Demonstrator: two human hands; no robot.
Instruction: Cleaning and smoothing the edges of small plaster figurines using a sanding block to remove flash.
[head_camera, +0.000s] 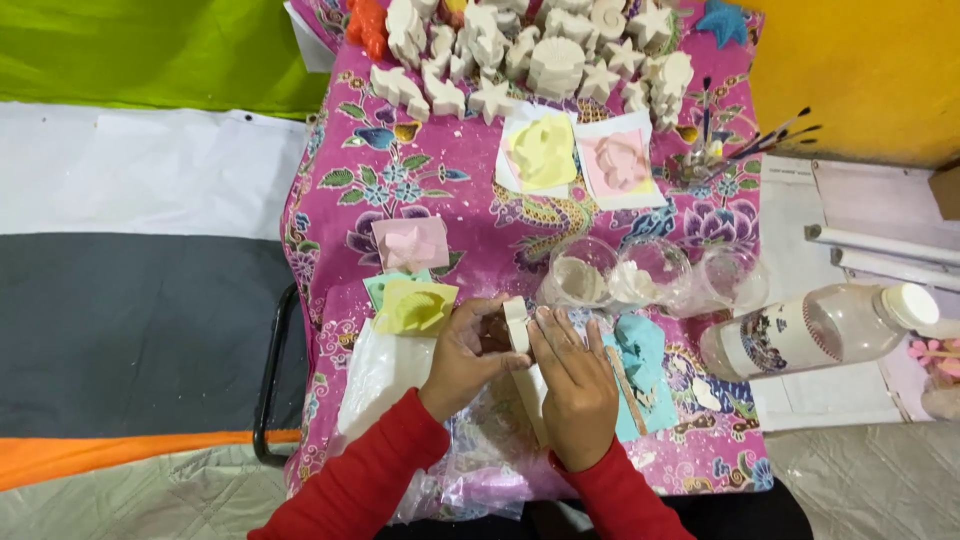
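My left hand (468, 358) and my right hand (578, 385) meet at the table's near middle, both gripping a small white plaster piece (516, 324) in a dark reddish mould (493, 333). Red sleeves cover both forearms. A yellow mould (415, 306) on green backing lies just left of my left hand. A blue mould (640, 352) with a wooden stick (627, 376) lies just right of my right hand. A clear plastic bag (385, 370) sits under my left wrist.
A pink floral cloth (400, 180) covers the table. Several white plaster figures (540, 50) crowd the far edge. Yellow (543, 150) and pink moulds (620, 160), another pink mould (410, 242), three clear cups (650, 272), a plastic bottle (820, 330) and paintbrushes (760, 140) lie around.
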